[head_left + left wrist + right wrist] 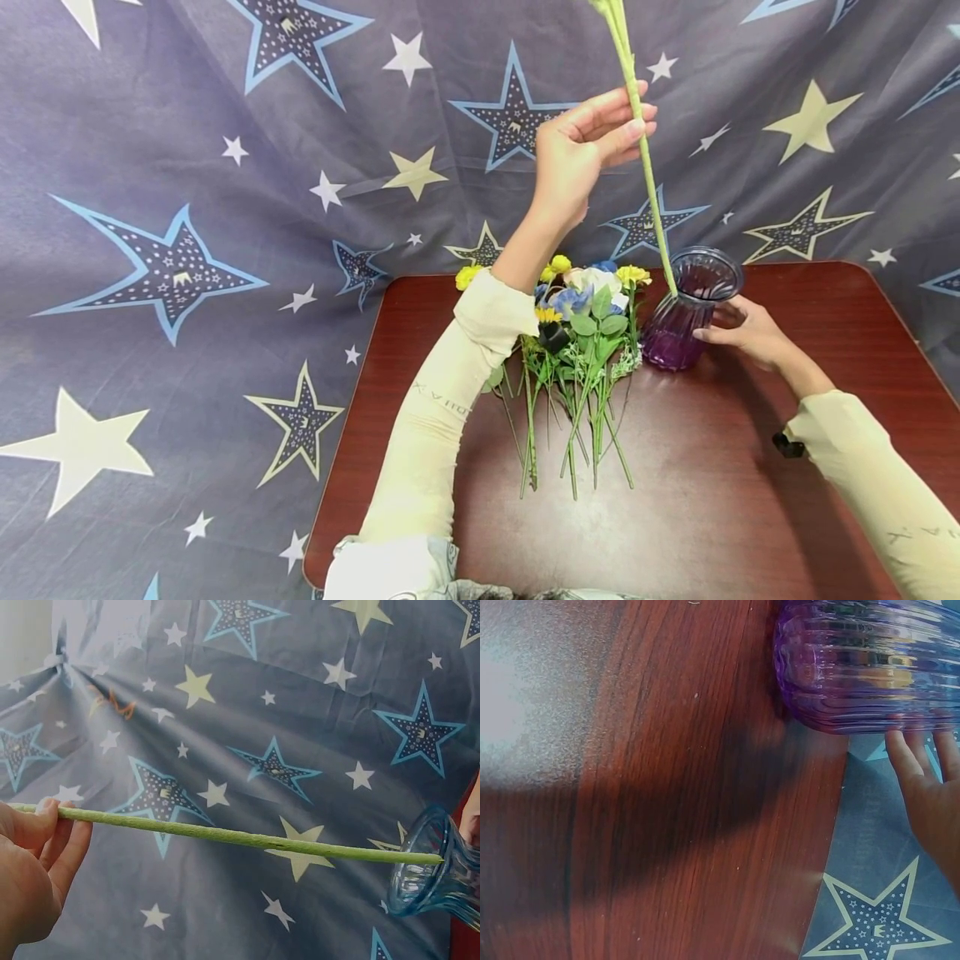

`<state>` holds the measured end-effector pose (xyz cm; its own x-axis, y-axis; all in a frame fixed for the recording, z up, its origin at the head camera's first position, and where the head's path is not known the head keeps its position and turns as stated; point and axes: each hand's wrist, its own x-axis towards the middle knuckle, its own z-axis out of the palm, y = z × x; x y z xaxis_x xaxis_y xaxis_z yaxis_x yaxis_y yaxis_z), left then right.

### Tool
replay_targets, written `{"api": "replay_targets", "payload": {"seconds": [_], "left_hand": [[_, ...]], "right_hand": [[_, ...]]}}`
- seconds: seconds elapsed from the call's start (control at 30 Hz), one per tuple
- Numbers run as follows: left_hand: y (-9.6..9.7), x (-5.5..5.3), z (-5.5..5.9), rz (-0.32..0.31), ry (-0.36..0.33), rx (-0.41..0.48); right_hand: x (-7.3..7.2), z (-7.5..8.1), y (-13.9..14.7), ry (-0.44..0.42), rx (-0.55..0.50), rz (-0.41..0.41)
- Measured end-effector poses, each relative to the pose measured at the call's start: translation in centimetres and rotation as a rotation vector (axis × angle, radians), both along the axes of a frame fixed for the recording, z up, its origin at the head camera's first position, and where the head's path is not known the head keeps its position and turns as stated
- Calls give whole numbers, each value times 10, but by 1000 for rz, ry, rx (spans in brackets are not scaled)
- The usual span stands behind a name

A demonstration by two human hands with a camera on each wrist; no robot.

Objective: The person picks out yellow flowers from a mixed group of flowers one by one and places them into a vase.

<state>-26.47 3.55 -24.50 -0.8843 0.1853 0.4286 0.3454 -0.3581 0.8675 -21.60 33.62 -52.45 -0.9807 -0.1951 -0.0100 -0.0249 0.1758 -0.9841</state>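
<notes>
My left hand (pixel 573 158) pinches a long green flower stem (pixel 651 179) between thumb and fingers, high over the table. The top of this stem runs out of the head view, so its bloom is hidden. Its lower end meets the mouth of a ribbed glass vase (pixel 675 337), clear above and purple at the base; I cannot tell whether the tip is inside. In the left wrist view the stem end overlaps the vase rim (pixel 420 889). My right hand (pixel 753 333) holds the vase at its right side, thumb in front. Fingertips (pixel 896 746) meet the glass in the right wrist view.
A bunch of artificial flowers (pixel 592 304), yellow, white and blue, lies left of the vase with stems toward me. The reddish-brown wooden table (pixel 705 500) has rounded corners. Behind it hangs a grey star-printed cloth (pixel 420 92).
</notes>
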Motion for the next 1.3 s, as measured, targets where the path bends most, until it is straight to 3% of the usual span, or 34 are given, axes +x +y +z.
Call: {"api": "replay_targets", "payload": {"seconds": [0.27,0.7,1.3], "left_hand": [[7,0,7,-1,20,32],[17,-1,5,-46,-13,6],[33,-2,-7,-106,-37,-44]], "right_hand": [[1,1,0,-14,17,-6],[-1,-4,2,9,69,-16],[1,0,-1,14,9,7]]}}
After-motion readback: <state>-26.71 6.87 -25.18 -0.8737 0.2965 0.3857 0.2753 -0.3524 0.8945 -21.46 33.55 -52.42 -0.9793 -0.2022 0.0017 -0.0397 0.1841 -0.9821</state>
